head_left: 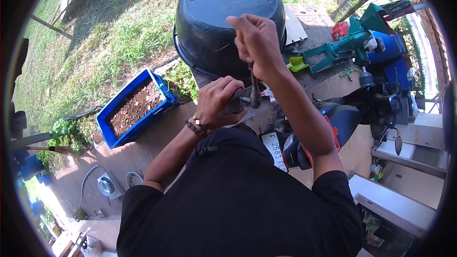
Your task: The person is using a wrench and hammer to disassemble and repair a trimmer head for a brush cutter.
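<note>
My right hand is raised in front of the black tub, its fingers curled round the upper end of a dark metal wrench. The wrench hangs down from the fist, and its rounded head meets a short bolt-like stub. That stub sticks out of a dark grey part gripped by my left hand, which wears a beaded bracelet on the wrist. Fingers cover most of the part, so its kind cannot be told. Behind both hands an overturned large black tub rests on the bench.
Left of me stands a blue crate of brown soil. To the right are a green hand-cranked machine, a lime-green scoop and a parked motorcycle. Grass lies beyond the mesh fence.
</note>
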A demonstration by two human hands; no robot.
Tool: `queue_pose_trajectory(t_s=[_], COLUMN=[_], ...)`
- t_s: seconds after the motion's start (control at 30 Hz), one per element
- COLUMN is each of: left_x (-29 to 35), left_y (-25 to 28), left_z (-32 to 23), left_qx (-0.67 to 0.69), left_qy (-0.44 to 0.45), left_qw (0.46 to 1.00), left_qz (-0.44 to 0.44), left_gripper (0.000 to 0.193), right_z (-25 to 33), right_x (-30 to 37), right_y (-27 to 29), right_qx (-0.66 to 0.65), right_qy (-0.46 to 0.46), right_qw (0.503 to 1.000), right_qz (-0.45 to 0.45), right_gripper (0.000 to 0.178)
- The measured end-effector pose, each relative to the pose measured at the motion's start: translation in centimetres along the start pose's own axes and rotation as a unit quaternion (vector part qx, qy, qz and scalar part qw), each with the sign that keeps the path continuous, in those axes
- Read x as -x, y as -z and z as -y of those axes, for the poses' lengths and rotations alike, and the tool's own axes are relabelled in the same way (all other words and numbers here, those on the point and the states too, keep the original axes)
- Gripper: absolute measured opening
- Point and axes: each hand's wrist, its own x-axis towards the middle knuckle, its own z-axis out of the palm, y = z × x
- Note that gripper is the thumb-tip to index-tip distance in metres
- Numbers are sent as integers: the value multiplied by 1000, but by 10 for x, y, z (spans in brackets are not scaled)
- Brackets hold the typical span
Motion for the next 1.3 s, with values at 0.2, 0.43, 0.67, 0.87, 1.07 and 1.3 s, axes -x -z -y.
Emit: queue_pose_trajectory(t_s=[0.2, 0.43, 0.67, 0.87, 1.07, 1.3], left_x=[-5, 1, -6, 7, 3, -1], left_y=[2, 5, -1, 0, 9, 5], left_z=[-12, -2, 8, 5, -6, -5], left_qx=[-35, -13, 48, 11, -9, -4], left_qy=[7, -2, -4, -25, -18, -21], left_qw=[999, 999, 994, 996, 1000, 1000], left_qz=[-33, 34, 98, 81, -12, 19], left_gripper=[46, 49, 27, 38, 52, 45], right_z=[-117, -19, -25, -13, -92, -30], right_x=[-21, -12, 96, 63, -14, 1], right_y=[90, 34, -58, -44, 80, 50], right_qx=[-352, -108, 486, 313, -294, -241], right_qy=[-273, 1, 410, 378, -195, -8], right_qw=[869, 988, 695, 850, 911, 962], right_qz=[-216, -108, 335, 193, -212, -127], right_gripper=[39, 33, 41, 37, 36, 36])
